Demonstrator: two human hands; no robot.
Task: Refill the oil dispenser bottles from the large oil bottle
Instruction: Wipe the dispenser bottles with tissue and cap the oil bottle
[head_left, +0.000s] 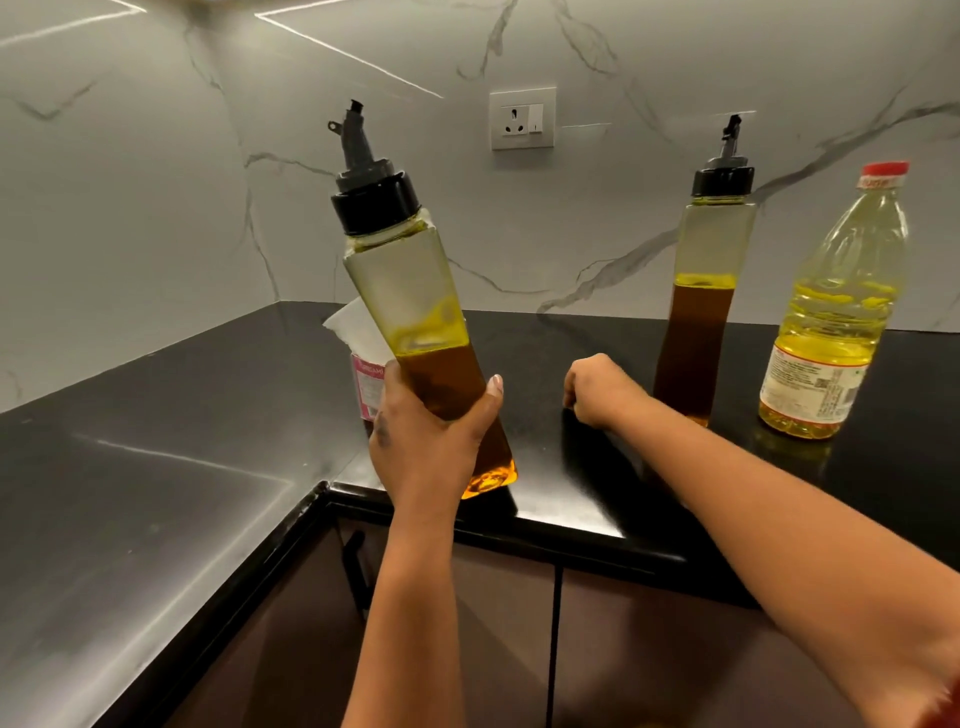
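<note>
Early in the refill: left hand (431, 441) gripping half-full dispenser bottle (415, 322) tilted above countertop (156, 467), right hand (597, 392) curled empty beside second dispenser (701, 312); next, unscrewing black cap (375, 200), fetching large oil bottle (831, 322).

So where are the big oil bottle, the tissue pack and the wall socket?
large oil bottle (836, 312): head view, clear body.
tissue pack (368, 384): head view, pink side.
wall socket (522, 119): head view, faceplate.
</note>
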